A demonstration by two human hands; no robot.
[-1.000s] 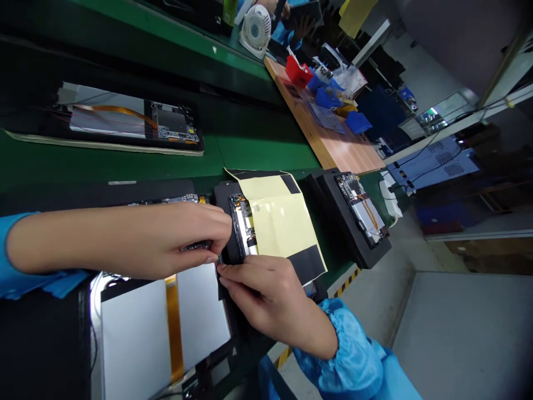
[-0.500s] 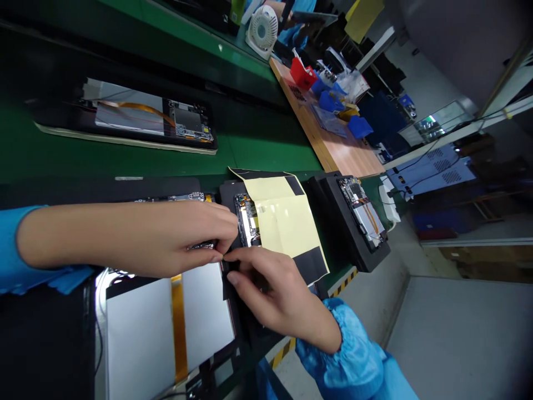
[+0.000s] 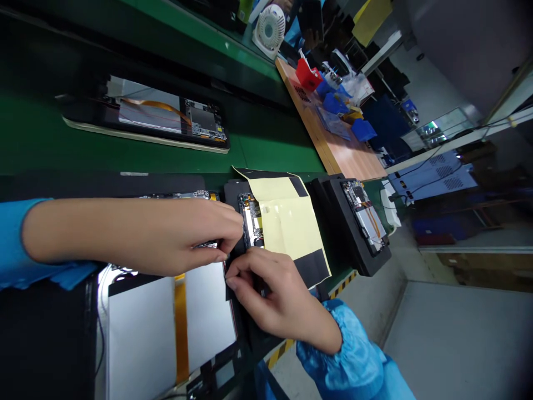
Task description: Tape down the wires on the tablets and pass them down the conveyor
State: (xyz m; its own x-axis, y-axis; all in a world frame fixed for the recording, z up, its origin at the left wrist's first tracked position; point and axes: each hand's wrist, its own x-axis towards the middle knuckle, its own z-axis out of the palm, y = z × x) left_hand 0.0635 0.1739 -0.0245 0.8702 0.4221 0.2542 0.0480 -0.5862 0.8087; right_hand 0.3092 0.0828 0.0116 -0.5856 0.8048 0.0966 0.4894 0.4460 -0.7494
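Note:
My left hand reaches over an opened tablet, its thumb and fingertips pinched together at the right edge. What they pinch is too small to make out. Beside it my right hand is closed, thumb against forefinger, on a small strip of black tape at the same edge. White battery panels with an orange ribbon cable fill the tablet's near part; my left arm hides part of its circuit board. Just beyond my right hand, a yellow backing sheet with black tape pieces partly covers another opened device.
Another opened tablet lies on the green bench at the back. To the right, an opened device rests on stacked black foam. Farther off are a white fan, a wooden table with bins and a co-worker.
My right fingertips have come down slightly and apart from my left fingertips, closing on the black tape. The whole view has shifted a little to the right.

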